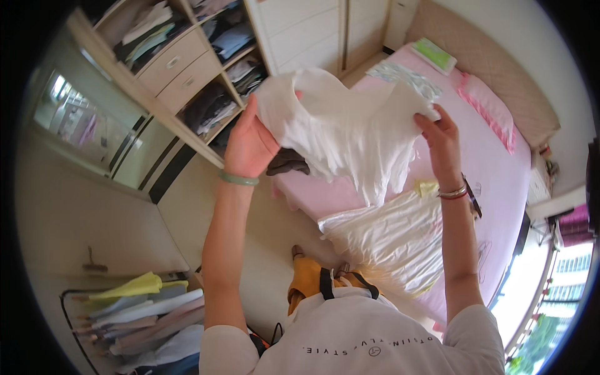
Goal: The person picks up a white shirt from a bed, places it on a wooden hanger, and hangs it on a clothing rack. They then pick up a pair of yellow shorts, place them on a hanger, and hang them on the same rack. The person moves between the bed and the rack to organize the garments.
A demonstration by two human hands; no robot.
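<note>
My right hand (440,134) was closed in a pinch, thumb and fingers upon one edge of a white garment (356,122). My left hand (253,147) was less closed: the palm showed, and the fingers went behind the cloth, so I could not tell how firmly they held it. The garment hung between my two hands, raised in front of me, above the near end of the bed with its pink sheet (500,178). Below it, a wrinkled, shiny white cloth (387,240) lay across the edge of the bed. Near my left wrist, which wore a green bangle (238,178), I saw a dark cloth (289,162). Further left, folded clothes (209,112) filled the wardrobe's open shelves.
</note>
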